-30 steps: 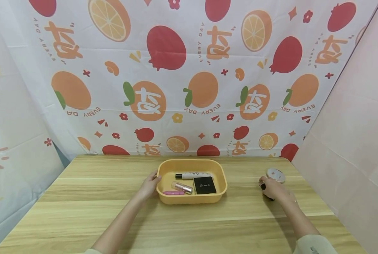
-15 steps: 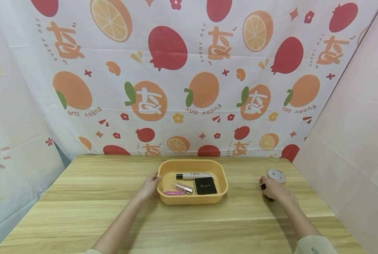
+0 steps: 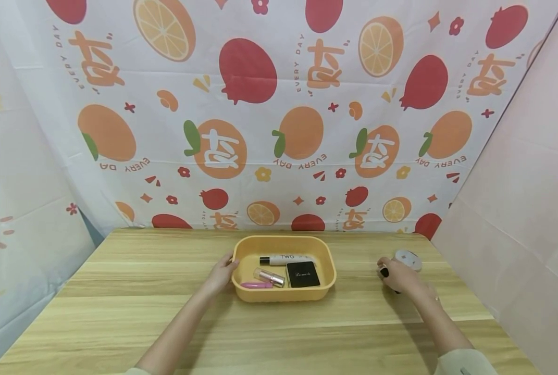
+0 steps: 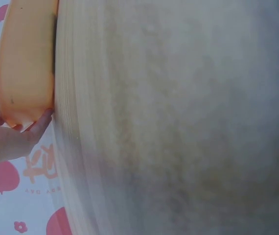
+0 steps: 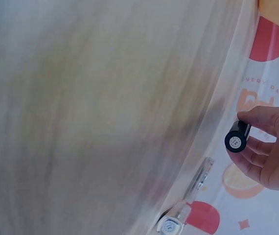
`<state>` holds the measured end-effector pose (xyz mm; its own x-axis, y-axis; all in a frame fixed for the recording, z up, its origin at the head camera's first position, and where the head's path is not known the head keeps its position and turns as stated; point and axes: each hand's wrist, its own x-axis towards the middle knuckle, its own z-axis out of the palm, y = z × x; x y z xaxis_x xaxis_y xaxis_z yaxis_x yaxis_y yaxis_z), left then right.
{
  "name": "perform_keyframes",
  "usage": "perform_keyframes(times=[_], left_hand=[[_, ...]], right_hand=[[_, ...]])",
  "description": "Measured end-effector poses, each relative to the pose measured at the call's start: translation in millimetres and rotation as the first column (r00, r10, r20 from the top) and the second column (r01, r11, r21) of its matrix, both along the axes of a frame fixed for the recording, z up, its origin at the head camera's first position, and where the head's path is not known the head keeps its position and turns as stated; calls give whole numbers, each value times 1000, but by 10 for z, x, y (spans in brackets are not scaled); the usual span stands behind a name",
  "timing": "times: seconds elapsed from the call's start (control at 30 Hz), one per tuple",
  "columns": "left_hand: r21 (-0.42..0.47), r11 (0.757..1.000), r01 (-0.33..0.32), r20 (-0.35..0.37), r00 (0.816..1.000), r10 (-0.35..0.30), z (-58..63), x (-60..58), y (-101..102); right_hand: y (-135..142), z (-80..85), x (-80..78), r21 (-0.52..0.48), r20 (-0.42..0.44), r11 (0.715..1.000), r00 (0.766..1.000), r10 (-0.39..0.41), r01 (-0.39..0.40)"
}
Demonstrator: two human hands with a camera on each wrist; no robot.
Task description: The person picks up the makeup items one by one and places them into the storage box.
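A yellow plastic basket (image 3: 285, 295) stands on the wooden table, holding a pink tube (image 3: 256, 285), a clear-capped lipstick (image 3: 269, 277), a black square compact (image 3: 302, 274) and a white tube with a black cap (image 3: 285, 260). My left hand (image 3: 221, 273) grips its left end; in the left wrist view the left hand (image 4: 17, 138) is at the basket's corner. On the right, my right hand (image 3: 400, 276) pinches a black lipstick tube (image 5: 236, 142) between thumb and fingers, its round white base label facing the right wrist camera. The hand hides most of it in the head view.
A round white compact (image 3: 407, 259) lies just behind my right hand. Near it in the right wrist view is another item with a round base label (image 5: 169, 226). A fruit-print curtain (image 3: 279, 130) rises behind the table (image 3: 279, 338); pale cloth hangs at both sides.
My right hand has shifted slightly left with the black lipstick tube, which appears lifted a little. The left hand and the basket stay in place.
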<state>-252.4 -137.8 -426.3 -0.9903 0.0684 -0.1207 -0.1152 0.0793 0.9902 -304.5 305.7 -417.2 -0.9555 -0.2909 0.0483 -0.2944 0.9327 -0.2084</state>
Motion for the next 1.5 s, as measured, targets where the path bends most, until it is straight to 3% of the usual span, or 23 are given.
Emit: perform_keyframes(times=[0.9, 1.5], left_hand=[[17, 1000, -14, -9, 1000, 14, 9, -7, 14], [-44, 999, -11, 4, 1000, 11, 46, 8, 10]], right_hand=[[-129, 20, 15, -7, -21, 1000, 1000, -4, 4], [-154, 40, 32, -6, -49, 1000, 999, 23, -23]])
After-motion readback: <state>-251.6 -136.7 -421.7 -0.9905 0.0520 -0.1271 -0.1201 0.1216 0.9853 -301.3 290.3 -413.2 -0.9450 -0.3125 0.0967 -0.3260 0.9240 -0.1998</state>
